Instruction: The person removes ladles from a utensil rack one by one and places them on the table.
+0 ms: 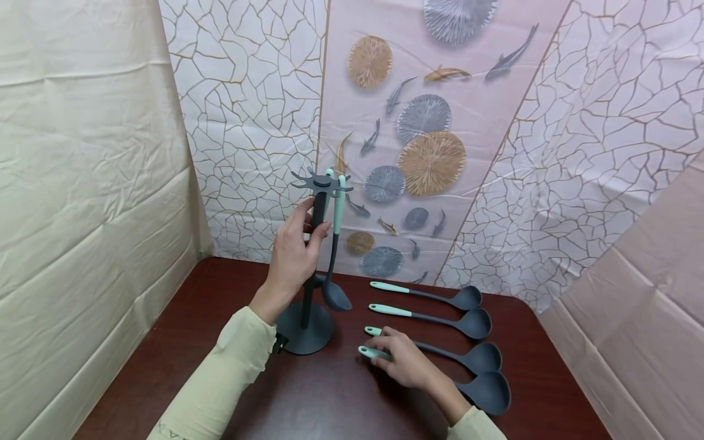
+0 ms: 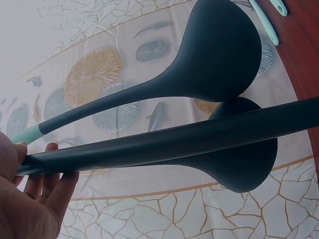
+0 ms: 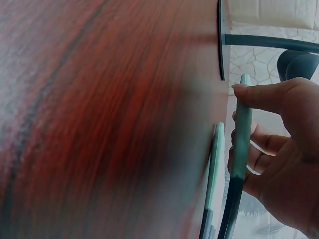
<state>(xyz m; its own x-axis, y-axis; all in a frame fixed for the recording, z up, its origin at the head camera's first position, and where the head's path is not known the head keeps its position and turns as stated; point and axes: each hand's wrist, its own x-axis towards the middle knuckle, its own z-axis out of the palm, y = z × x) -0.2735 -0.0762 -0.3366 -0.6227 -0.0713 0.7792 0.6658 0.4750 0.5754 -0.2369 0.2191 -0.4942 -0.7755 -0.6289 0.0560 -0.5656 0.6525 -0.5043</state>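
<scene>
- Gripping stand [image 1: 307, 308] w/ your L hand [image 1: 294, 253]: thumb on one side of post, fingers curled round the other; grip closed to post thickness, just under hooked top.
- Stand: upright on dark red-brown table [image 1: 319, 385], L of the ladle row, round base down on the wood.
- Your R hand [image 1: 404, 363]: thumb vs fingers, pinching mint handle [image 3: 241, 144] of near ladle [image 1: 487, 393] close to its holed end; fingers closed to handle thickness.
- Near ladle: closest to you in row, bowl to R. Handle clear of tabletop per R wrist view; can't tell if bowl touches table.
- Third ladle [image 1: 485, 357]: just beyond it, partly behind your R hand. Its bowl is overlapped by near ladle's in head view; can't tell if they touch.
- Second ladle [image 1: 476, 322] & far ladle [image 1: 467, 297]: lying farther back, roughly parallel, mint handles L, dark bowls R.
- Front hanging ladle [image 1: 336, 296]: on stand's R side, handle up at hooks, bowl down, above base level.
- Rear hanging ladle [image 2: 246, 172]: mostly hidden in head view; L wrist view has its bowl partly behind post.
- Bkgd: crackle-pattern wall cloth [image 1: 242, 91] w/ fish panel [image 1: 418, 214]; beige side cloth [image 1: 82, 183] at far L.
- Your sleeves [image 1: 220, 379]: pale, both arms.
</scene>
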